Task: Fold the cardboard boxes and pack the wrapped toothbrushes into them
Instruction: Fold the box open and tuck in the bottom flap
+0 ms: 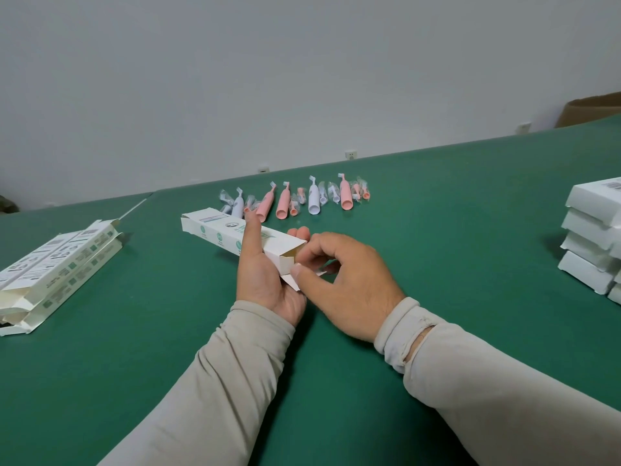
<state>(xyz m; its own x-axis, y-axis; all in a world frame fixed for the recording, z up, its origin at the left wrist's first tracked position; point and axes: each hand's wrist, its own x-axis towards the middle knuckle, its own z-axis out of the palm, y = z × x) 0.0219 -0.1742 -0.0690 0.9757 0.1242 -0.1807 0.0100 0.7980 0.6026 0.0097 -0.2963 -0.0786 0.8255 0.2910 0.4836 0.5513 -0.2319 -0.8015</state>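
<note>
I can't read the print on the box (235,235), and my left hand (265,274) hides its underside. That hand grips the box above the green table (437,264), thumb laid along its top. My right hand (346,280) pinches the open end's flap (295,280) between thumb and fingers. Toothbrushes (295,198) lie beyond; the stack of boxes (594,237) runs off the right edge.
</note>
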